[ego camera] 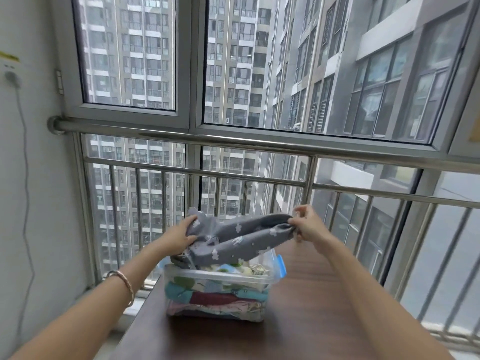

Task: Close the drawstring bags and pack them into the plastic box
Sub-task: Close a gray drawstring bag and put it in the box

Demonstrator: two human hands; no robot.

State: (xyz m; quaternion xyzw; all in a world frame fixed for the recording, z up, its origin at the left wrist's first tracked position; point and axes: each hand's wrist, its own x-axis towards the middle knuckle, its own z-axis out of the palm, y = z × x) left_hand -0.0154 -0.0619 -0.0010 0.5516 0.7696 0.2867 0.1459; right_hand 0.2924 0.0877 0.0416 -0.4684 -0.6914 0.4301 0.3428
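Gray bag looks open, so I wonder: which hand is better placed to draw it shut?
Probably the right hand: it pinches the bag at its open mouth; the left hand grips the other end.

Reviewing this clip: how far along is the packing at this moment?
Done: the box holds stacked fabric bundles nearly up to its rim. In hand: a grey bag is stretched out above the box, with the left hand gripping one end and the right hand pinching the other. Its mouth looks open near the right hand. Left: draw it shut and set it in the box.
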